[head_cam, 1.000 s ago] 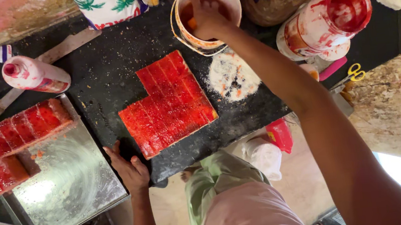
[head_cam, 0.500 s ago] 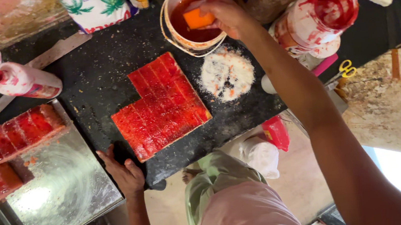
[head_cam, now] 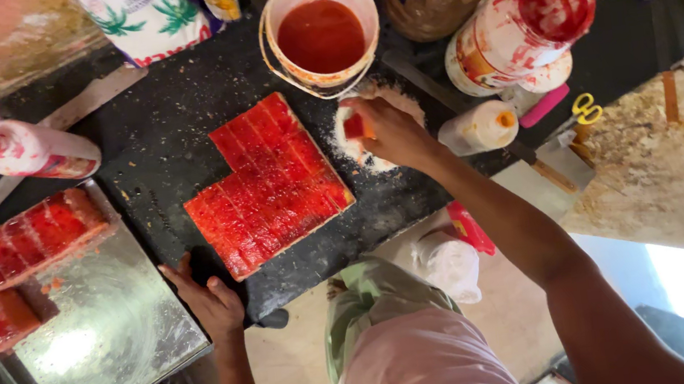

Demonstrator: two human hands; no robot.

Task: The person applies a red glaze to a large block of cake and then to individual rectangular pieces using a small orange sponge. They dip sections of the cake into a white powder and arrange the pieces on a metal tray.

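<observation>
Head view: the right hand point(head_cam: 391, 131) pinches a red-soaked piece point(head_cam: 354, 126) over the white crumb pile point(head_cam: 354, 143), just right of the red slab point(head_cam: 268, 183) on the black counter point(head_cam: 156, 144). The left hand point(head_cam: 213, 301) lies flat and empty on the counter edge below the slab. Wet syrup may drip or the piece may crumble if squeezed; the bucket point(head_cam: 321, 27) above the slab sits near enough to knock.

Dark worktop point(head_cam: 164, 135), perhaps stone floor point(head_cam: 683, 170)
</observation>
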